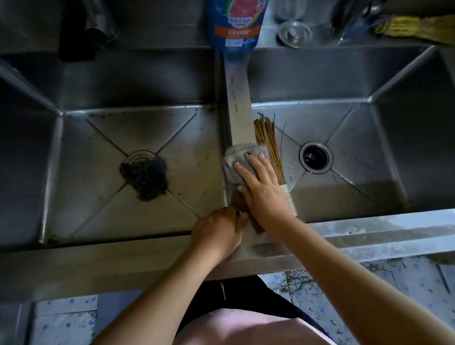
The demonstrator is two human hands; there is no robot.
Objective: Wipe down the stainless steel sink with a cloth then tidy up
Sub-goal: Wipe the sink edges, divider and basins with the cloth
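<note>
A double stainless steel sink (238, 95) fills the view, with a divider strip between the two basins. My right hand (263, 188) presses flat on a grey cloth (236, 162) lying on the divider. My left hand (220, 230) is at the near end of the divider, fingers curled on a brown handle (253, 220) that runs under my right hand. A bamboo brush (269, 144) lies along the right basin's edge beside the cloth; whether the brown handle belongs to it is hidden.
A dark scouring pad (145, 178) covers the left basin's drain. The right basin's drain (315, 156) is open. A blue detergent bottle (238, 13), a metal strainer (294, 33), utensils (362, 1) and a straw brush (422, 30) stand along the back ledge. A faucet (94, 16) is back left.
</note>
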